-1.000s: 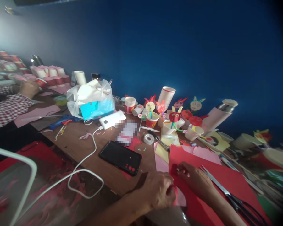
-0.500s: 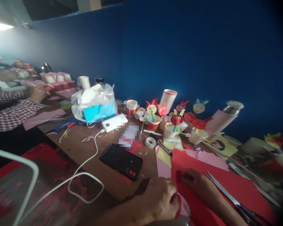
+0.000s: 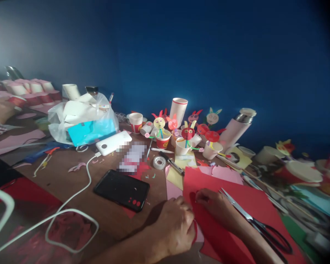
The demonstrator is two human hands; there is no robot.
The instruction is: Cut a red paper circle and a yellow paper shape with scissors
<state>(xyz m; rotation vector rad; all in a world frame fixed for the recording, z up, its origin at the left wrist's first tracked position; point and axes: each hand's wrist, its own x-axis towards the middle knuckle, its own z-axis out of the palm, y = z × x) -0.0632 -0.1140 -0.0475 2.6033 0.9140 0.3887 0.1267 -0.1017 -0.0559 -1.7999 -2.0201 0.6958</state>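
My left hand (image 3: 178, 225) is closed low in the middle, fingers wrapped round a small pink and red paper piece (image 3: 199, 235) that sticks out on its right side. Just to the right, my right hand (image 3: 213, 201) rests over a large red paper sheet (image 3: 255, 196) with its fingers curled in. What those fingers hold, if anything, is hidden. Open-bladed scissors (image 3: 246, 216) with black handles lie on the red sheet beside my right forearm. A black phone (image 3: 122, 190) lies to the left of my hands.
Behind stand paper cups (image 3: 162, 139) with paper animal-face figures and a pink thermos (image 3: 233, 134). A tape roll (image 3: 159, 162), a marker (image 3: 176, 167) and a white power bank (image 3: 114, 143) with a looping cable lie nearby. Another person's hand (image 3: 1, 110) shows at far left.
The view has turned to the right, so things sit further left in the picture. Both hands keep nearly the same pose, and the left still grips the paper piece.
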